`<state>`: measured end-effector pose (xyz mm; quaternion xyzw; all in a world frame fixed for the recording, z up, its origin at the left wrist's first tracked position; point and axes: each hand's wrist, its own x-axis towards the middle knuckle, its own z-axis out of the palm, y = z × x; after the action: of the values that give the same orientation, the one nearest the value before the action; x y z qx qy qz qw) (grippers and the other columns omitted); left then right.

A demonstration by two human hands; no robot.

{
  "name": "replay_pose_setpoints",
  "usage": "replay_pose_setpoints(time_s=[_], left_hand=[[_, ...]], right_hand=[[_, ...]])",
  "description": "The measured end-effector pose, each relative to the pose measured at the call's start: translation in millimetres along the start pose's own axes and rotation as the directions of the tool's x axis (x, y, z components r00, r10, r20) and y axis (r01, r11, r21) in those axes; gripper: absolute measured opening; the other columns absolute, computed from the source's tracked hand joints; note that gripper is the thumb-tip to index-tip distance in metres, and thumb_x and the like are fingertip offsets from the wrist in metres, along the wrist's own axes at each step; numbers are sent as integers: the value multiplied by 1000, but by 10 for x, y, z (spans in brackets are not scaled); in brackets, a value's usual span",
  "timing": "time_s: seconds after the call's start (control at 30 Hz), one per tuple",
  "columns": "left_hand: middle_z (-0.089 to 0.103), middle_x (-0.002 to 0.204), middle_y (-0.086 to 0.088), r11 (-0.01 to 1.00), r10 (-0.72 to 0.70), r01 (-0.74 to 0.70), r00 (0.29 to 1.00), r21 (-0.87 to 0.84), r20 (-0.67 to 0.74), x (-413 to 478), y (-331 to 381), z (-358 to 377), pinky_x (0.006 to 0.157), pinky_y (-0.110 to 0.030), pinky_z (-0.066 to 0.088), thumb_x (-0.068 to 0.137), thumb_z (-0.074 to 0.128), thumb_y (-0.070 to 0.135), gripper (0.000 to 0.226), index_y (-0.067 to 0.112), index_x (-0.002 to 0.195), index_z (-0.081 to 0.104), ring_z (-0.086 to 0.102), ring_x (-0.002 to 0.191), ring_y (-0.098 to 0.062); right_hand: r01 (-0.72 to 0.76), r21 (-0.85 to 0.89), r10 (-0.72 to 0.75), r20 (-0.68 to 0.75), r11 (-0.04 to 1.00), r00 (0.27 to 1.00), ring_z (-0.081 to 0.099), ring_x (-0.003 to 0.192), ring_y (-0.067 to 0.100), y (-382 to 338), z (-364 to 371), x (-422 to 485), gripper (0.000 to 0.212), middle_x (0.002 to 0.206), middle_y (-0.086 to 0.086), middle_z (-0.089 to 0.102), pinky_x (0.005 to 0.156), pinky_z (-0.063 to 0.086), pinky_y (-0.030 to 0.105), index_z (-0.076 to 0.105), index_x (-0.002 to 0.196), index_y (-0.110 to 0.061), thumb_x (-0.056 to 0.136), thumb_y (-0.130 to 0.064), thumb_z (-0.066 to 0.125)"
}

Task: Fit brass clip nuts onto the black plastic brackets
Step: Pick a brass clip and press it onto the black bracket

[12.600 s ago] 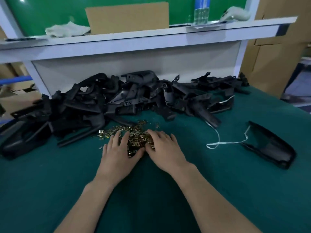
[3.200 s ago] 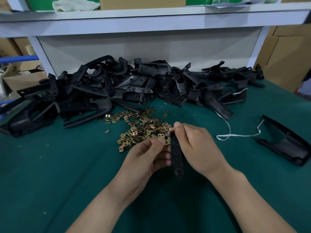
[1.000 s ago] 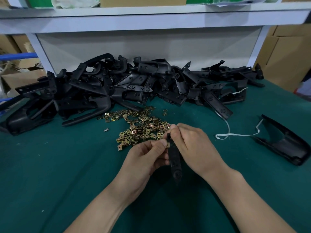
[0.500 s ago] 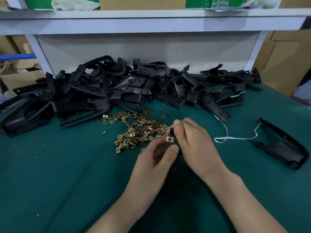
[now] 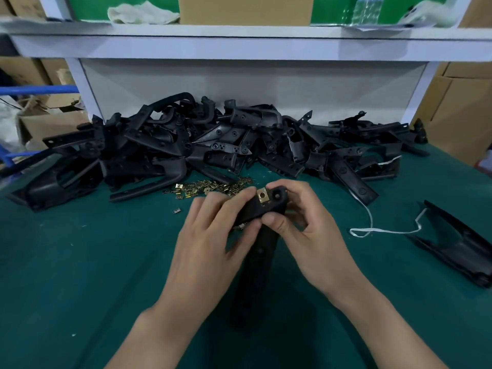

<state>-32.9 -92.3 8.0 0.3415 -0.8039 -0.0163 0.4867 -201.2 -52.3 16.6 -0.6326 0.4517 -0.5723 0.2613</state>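
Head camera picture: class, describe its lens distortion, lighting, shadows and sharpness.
Head view: the wide lens slants the uprights of the shelf inward. The light is soft, with no glare. A faint shadow darkens the green table below the left hand and right hand. The brass clip on the held bracket is sharp, while the heap of brackets blends into black.

Bracket pile (image 5: 213, 145) at back of table (image 5: 80, 275), clip nuts (image 5: 207, 189) in frt, lone bracket (image 5: 458, 249) R.
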Motion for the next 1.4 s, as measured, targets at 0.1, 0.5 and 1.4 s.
replay_pose_setpoints(time_s=[0.1, 0.5, 1.4], left_hand=[[50, 117, 2, 995, 83, -79, 995, 60, -62, 3, -7, -23, 89, -31, 44, 100, 55, 30, 40, 22, 139, 52, 45, 103, -18], [48, 122, 0, 982, 141, -129, 986, 137, -88, -53, -13, 11, 91, -43, 45, 100, 55, 18, 43, 26, 142, 48, 40, 109, -21], [47, 126, 27, 966, -190, 194, 981, -170, 38, -110, -38, 98, 95, -6, 34, 101, 46, 48, 42, 39, 141, 39, 43, 122, -2]], right_hand=[[88, -87, -93, -44, 992, 995, 61, 118, 5, -11, 27, -24, 38, 124, -21, 64, 93, 44, 10, 51, 131, -52, 98, -40, 64], [241, -231, -275, -130, 943, 953, 60, 118, 7, 37, 123, -75, 35, 120, -14, 61, 95, 44, 12, 56, 132, -27, 99, -18, 61], [85, -262, -131, -165, 961, 978, 60, 107, 9, 118, 64, -77, 34, 114, -18, 62, 81, 44, 10, 54, 120, -45, 96, -24, 64]])
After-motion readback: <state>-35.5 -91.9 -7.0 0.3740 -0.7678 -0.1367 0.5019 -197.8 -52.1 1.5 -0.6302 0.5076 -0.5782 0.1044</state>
